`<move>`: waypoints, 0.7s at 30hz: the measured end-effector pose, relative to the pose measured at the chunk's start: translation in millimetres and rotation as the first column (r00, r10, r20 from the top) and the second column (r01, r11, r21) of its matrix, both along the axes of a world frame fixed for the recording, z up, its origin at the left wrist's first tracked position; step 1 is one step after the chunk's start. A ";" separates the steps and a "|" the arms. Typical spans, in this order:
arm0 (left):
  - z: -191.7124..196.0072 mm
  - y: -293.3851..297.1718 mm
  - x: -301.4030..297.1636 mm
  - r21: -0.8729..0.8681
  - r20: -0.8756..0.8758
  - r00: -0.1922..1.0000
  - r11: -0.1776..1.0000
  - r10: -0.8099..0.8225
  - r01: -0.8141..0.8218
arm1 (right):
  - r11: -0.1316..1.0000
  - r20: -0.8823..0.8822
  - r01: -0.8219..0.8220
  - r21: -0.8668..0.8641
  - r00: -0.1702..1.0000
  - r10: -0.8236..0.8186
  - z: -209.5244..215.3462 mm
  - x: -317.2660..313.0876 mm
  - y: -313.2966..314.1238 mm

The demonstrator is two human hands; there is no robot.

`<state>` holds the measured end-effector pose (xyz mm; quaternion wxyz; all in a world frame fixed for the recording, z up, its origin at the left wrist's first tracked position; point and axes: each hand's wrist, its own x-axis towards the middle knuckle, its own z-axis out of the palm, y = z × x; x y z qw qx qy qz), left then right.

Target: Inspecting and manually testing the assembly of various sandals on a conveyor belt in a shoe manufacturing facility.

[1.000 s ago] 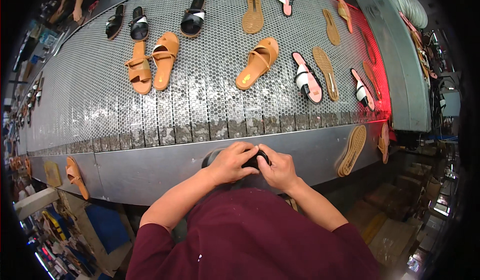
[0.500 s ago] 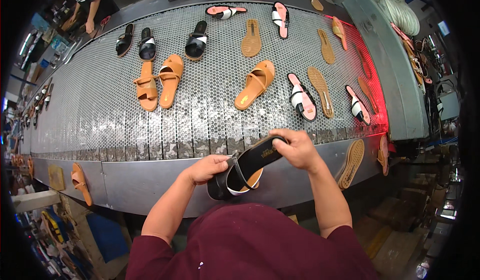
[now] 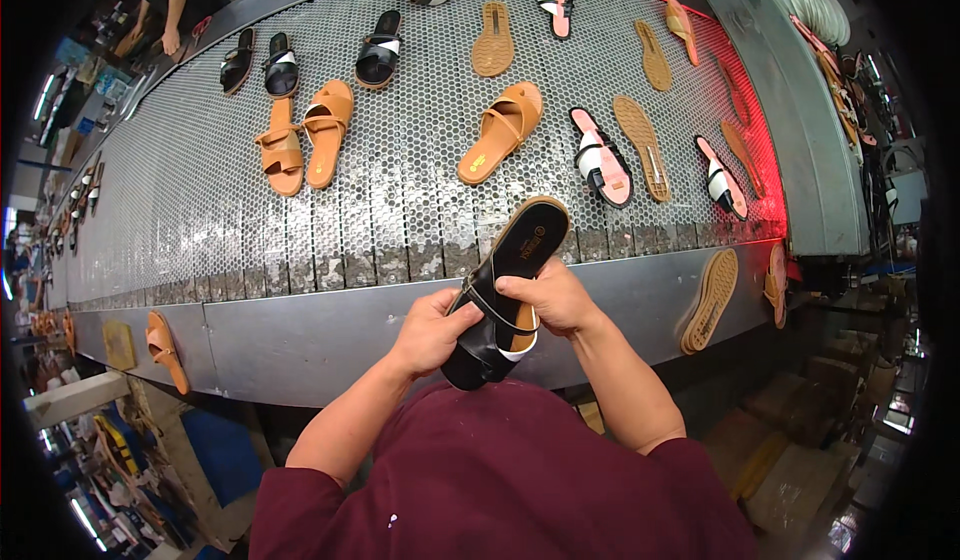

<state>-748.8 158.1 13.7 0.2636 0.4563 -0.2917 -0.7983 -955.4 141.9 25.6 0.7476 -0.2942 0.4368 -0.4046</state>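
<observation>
A: The workroom is crowded, and a perforated metal belt (image 3: 430, 160) with a grey rim (image 3: 300, 335) fills the middle of the frame. What do you see from the left?

B: On the rim, lower left, there is a single tan sandal (image 3: 167, 350); on the belt, left of centre, a pair of tan sandals (image 3: 328, 140). At lower centre the left hand (image 3: 425, 338) grips the side of a black sandal (image 3: 508, 260), held up above the rim. Next, the right hand (image 3: 558, 300) grips its opposite side, thumb over the middle. Farther right, an upturned sole (image 3: 710, 300) is on the rim.

A: How is this handling done well?

B: In my judgement, one should hold the firm edges, press the thin strap (image 3: 500, 318) only lightly, and turn with both hands together.

A: And what differs from half a second ago?

B: Then the right hand held the heel end, and the sandal leaned more to the right. Now the heel end points upward over the belt, and the right hand is nearer to the left.
</observation>
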 end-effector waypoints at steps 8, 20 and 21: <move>4.3 7.0 -15.9 -0.034 -0.032 0.999 0.999 -0.018 0.017 | 0.998 0.012 0.037 -0.051 0.999 -0.036 2.9 -13.7 3.5; 21.1 55.8 -18.0 -0.056 0.083 0.995 0.997 0.048 -0.043 | 0.996 0.054 0.085 0.038 0.995 -0.087 -14.3 -28.8 -4.2; 25.9 56.1 -20.0 -0.047 0.050 0.994 0.995 0.095 -0.092 | 0.995 0.086 0.071 0.074 0.993 -0.077 -14.8 -28.4 -7.0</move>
